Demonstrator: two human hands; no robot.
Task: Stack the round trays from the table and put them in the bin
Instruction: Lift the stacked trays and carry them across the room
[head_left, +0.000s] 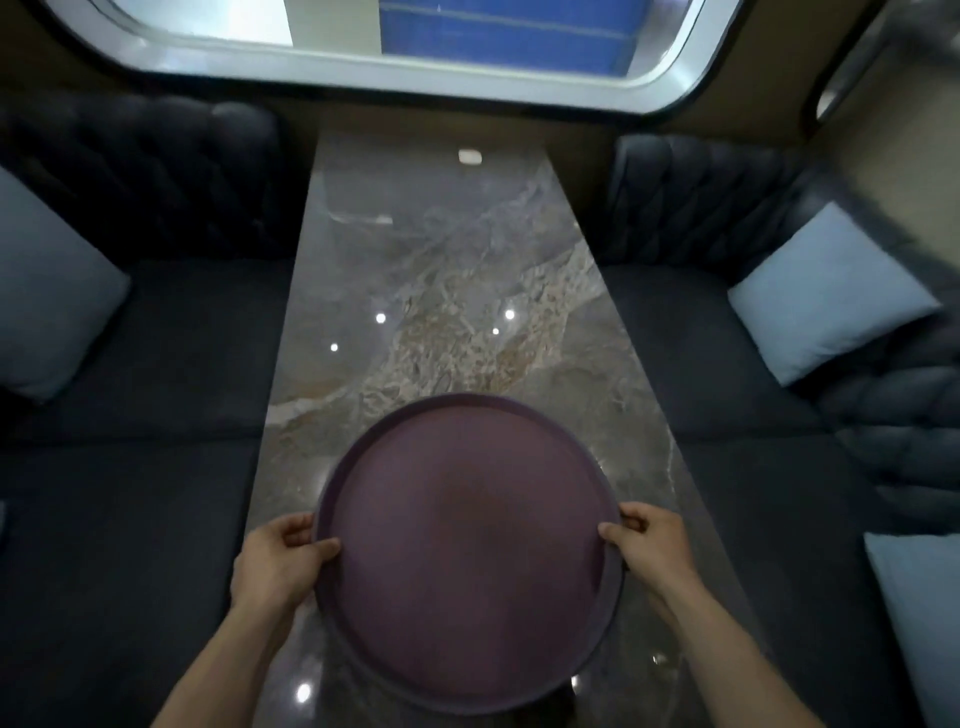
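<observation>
A: Holding, nearest item: purple round tray (467, 561), gripped at opposite rims. Left hand (275, 564) clamped on its left edge, right hand (652, 553) clamped on its right, thumbs over the lip.

B: Single tray or a stack?

A: Cannot tell (a second rim may show lower right). It sits low over the near end of the marble table (447, 291).

B: Beyond it?

A: Bare tabletop, dark benches, pale cushion (826, 296), window (415, 47). No bin visible. Likely step: carrying; next calls for finding the bin.
</observation>
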